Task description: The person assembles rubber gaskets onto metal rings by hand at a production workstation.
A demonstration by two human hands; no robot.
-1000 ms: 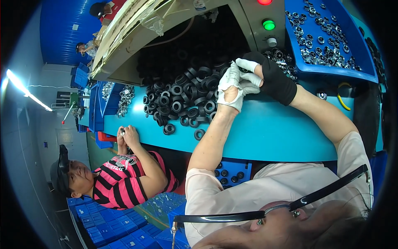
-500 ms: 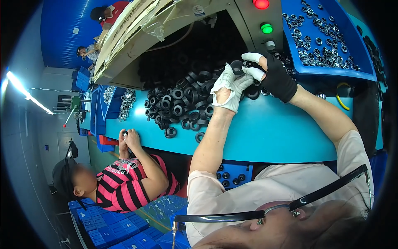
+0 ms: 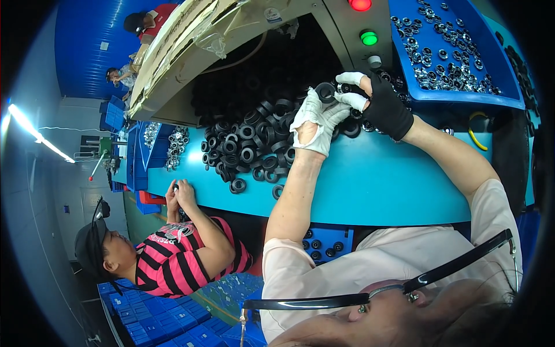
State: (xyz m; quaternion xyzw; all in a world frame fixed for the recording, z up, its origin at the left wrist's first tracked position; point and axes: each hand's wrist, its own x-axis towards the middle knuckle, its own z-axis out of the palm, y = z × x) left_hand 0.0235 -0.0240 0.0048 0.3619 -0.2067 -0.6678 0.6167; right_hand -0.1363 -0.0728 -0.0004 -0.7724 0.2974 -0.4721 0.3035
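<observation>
Factory assy line: blue workbench point(image 3: 376, 185), piles of black rubber rings point(image 3: 248, 144), parts bins point(image 3: 457, 92).

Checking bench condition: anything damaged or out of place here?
The white glove on the left hand is torn open, baring the back of the hand. A few black rings lie apart from the pile on the blue table.

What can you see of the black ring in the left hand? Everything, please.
The black ring is a small, thick, round part with a central hole and a dull rubber-like look. It is pinched in the fingertips of the left hand, which wears a worn white glove, and held above the heap of black rings on the blue table. The right hand, in a black glove with white fingertips, meets it from the right. Its far side is hidden.
</observation>
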